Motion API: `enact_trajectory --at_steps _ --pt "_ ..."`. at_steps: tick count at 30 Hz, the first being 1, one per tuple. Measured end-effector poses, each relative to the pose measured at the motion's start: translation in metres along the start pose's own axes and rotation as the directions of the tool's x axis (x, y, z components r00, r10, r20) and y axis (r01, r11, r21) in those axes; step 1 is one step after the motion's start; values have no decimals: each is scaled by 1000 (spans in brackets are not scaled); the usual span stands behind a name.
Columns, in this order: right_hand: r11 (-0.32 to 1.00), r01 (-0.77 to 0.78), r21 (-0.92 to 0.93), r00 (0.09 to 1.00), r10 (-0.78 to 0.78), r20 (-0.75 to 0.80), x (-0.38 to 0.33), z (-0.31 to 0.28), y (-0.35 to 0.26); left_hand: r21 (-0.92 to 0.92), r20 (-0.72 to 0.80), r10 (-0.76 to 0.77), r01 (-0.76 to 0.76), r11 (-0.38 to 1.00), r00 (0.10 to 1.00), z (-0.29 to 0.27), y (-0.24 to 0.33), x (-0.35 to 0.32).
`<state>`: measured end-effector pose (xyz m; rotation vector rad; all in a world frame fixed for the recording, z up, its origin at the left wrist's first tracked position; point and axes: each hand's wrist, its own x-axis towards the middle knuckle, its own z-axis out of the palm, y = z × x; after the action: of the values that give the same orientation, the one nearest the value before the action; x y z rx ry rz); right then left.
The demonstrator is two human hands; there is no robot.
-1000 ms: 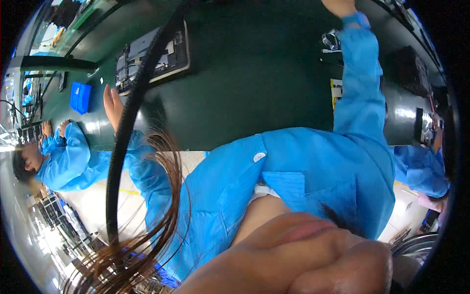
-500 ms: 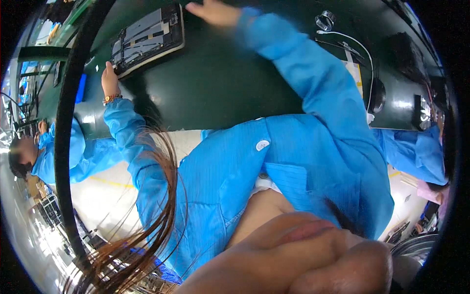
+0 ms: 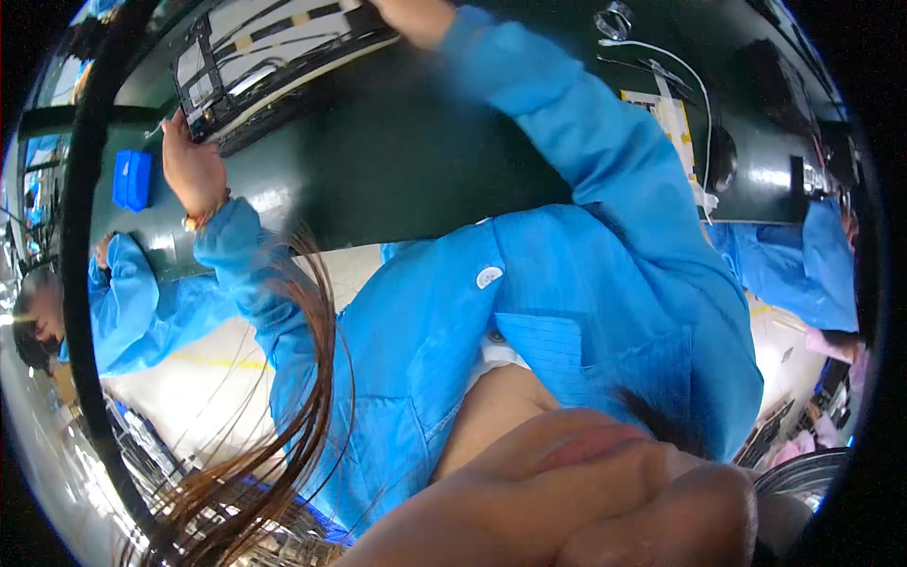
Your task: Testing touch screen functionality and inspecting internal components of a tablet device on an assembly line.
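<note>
My left hand (image 3: 192, 168) grips the near left corner of the flat dark panel (image 3: 274, 66) lying on the dark green bench (image 3: 406, 161), its fingers closed over the panel's edge. My right hand (image 3: 416, 17) rests at the panel's right end, mostly cut off by the picture's rim, so I cannot tell how its fingers sit. A white cable (image 3: 694, 94) lies well to the right

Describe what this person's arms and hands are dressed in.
Both arms are covered by long, loose bright blue work-coat sleeves with gathered cuffs. The left hand is bare, with a thin band of orange and gold beads at the wrist just above the cuff. The right hand is also bare; no glove shows, and most of it is cut off by the picture's edge.
</note>
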<state>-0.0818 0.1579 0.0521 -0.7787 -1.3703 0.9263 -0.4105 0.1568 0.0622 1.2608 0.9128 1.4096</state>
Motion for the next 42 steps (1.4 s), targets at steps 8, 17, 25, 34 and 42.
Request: enact_trajectory --at_steps 8,17,25,34,42 --pt "957 -286 39 933 288 -217 -149 -101 -87 -218 375 -368 467 857 851 105 -26 -86" --pt "873 -449 192 678 472 -563 -270 -116 -106 14 502 -636 730 684 586 168 -47 -139" --pt "852 -441 283 632 519 -576 -274 -145 -127 614 361 -663 369 698 656 156 -32 -125" --pt "829 -546 123 738 545 -397 -263 -146 -138 94 902 383 -956 277 199 186 6 -143" --pt "518 217 -828 929 152 338 -230 -142 -181 -35 906 421 -986 162 37 202 25 -145"
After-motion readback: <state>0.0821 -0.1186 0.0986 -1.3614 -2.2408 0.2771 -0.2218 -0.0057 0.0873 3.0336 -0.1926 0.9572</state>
